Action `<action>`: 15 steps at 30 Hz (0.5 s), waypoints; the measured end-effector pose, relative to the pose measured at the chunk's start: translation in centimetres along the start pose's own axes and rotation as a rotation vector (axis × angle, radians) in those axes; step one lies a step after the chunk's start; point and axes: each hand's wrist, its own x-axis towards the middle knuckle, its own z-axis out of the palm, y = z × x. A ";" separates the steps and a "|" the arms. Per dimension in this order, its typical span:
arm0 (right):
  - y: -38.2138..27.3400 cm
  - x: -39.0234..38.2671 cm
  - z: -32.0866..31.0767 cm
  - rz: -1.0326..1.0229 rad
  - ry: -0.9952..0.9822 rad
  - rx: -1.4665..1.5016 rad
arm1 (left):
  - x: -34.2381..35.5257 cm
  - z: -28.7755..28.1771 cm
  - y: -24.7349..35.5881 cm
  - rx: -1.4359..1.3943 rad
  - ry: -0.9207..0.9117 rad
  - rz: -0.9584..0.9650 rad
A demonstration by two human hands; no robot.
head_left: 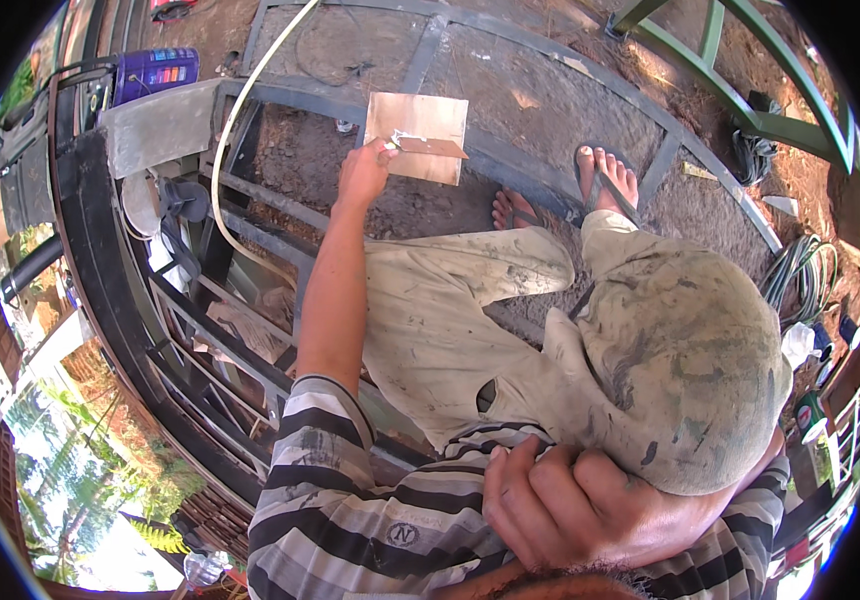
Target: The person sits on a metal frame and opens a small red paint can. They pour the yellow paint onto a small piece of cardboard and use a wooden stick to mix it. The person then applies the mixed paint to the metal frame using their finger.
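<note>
My left hand (364, 172) reaches forward with its fingers closed at the left edge of a small square plywood board (418, 106). A thin brown strip (433, 148) lies across the board. A smear of white paste (405, 138) sits at the strip's left end, close to my thumb. Near my chest, my right hand (575, 500) is curled up with its fingers bent, just below my raised right knee (690, 350). What its fingers close around, if anything, is hidden.
Around my feet lies a curved grey metal frame (430, 50). A pale hose (220, 165) crosses it at left, near a purple bucket (157, 75). A green metal frame (800, 130) stands far right, above a coiled cable (800, 275). Dark metal bars (100, 250) fill the left.
</note>
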 end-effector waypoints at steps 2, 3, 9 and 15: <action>0.0 -0.1 -0.1 -0.006 0.010 -0.004 | 0.0 -0.1 0.2 0.017 0.012 -0.005; 0.0 -0.1 -0.1 -0.010 0.016 -0.003 | 0.0 -0.1 0.2 0.027 0.018 -0.002; -0.1 -0.4 0.0 -0.011 0.034 -0.012 | -0.3 -0.5 1.0 0.083 -0.001 -0.016; -0.4 -0.6 0.0 -0.015 0.048 -0.019 | -0.6 -0.3 1.2 0.142 0.019 0.022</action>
